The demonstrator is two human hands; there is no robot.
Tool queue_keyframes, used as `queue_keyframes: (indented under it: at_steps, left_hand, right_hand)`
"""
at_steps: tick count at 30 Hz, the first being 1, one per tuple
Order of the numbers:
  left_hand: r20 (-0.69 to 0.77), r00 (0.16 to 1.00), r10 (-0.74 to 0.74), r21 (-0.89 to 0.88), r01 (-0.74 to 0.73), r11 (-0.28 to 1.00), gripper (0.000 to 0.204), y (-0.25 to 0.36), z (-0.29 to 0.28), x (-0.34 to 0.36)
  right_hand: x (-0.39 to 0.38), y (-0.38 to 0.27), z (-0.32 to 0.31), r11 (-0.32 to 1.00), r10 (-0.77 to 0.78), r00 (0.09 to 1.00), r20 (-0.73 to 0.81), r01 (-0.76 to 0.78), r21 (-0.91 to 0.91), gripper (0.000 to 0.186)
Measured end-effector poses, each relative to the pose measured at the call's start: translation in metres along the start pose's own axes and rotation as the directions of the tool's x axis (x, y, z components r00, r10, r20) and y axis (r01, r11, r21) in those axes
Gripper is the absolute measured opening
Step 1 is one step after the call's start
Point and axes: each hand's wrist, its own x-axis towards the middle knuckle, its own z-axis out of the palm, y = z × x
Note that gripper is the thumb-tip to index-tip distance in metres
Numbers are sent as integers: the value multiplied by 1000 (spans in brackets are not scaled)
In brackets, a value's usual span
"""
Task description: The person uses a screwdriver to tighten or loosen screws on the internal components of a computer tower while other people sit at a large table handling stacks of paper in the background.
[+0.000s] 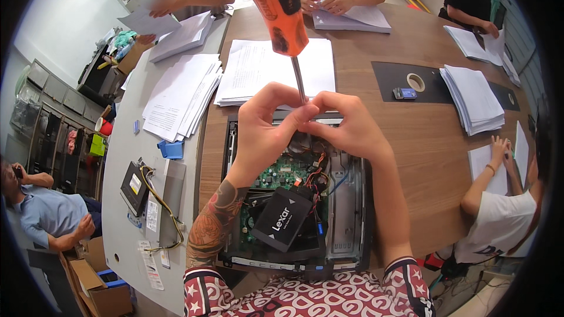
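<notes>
A screwdriver (292, 34) with an orange and black handle stands almost upright, its metal shaft running down between my hands. My left hand (262, 126) and my right hand (351, 124) are both closed, thumbs and fingertips pinched together around the shaft; any small part between them is hidden. Beneath them lies an open computer case (346, 229), with a green circuit board (276, 173) and tangled thin cables inside. A black solid-state drive (283, 218) rests at a slant in its near part. The screwdriver's tip reaches down over the case, hard to make out.
Paper stacks (182, 97) and loose sheets (273, 67) lie beyond the case. On the left stands a power supply (164, 199) with a yellow cable, near a blue plastic piece (170, 149). A tape roll (415, 82) sits right. Several people handle papers around the table.
</notes>
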Motion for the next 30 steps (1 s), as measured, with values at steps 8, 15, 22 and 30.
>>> queue_keyframes:
  at_steps: [8, 15, 22, 30]
  left_hand:
    - [-1, 996, -87, -9, 87, 996, 8, 2, -4, -2]
    - [53, 998, -34, -9, 34, 999, 11, 0, -2, -1]
    - [74, 997, 12, 58, -17, 998, 16, -1, 1, 2]
    - [57, 998, 23, 185, -33, 982, 13, 7, -11, 1]
  right_hand:
    - [0, 15, 3, 980, -131, 987, 90, 115, 164, 21]
    - [0, 10, 4, 987, -128, 992, -6, 128, 99, 21]
    - [-1, 11, 0, 996, -80, 997, -8, 81, 44, 21]
    - [5, -1, 6, 996, -84, 994, 69, 82, 32, 21]
